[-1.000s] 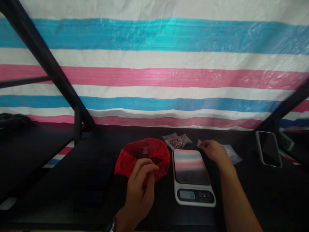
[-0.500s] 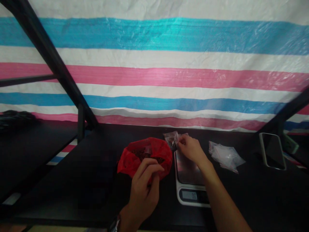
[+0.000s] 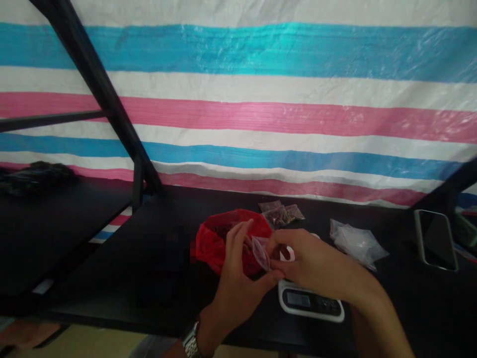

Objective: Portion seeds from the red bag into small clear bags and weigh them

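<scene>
My right hand (image 3: 298,256) pinches a small clear zip bag (image 3: 262,252), its mouth gaping towards my left. Beside it, my left hand (image 3: 238,278) has its fingers raised and its thumb apart, the thumb tip close to the fingers of my right hand. Whether that thumb touches the bag I cannot tell. Behind my left fingers lies a red plastic bag (image 3: 208,246) with dark brown bits in it. A white kitchen scale (image 3: 311,304) stands under my right hand, which hides most of its plate. Its display is too blurred to read.
Several small filled bags (image 3: 282,214) lie behind the scale on the black table (image 3: 160,278). To the right are a pile of flat clear bags (image 3: 356,243) and a phone (image 3: 436,238). Striped sheeting (image 3: 261,117) hangs behind, with a black metal post (image 3: 119,114) at left.
My right hand has come back from the filled bags to above the scale and now holds an open-mouthed bag. My left hand has opened its thumb and moved towards it. The view has shifted slightly.
</scene>
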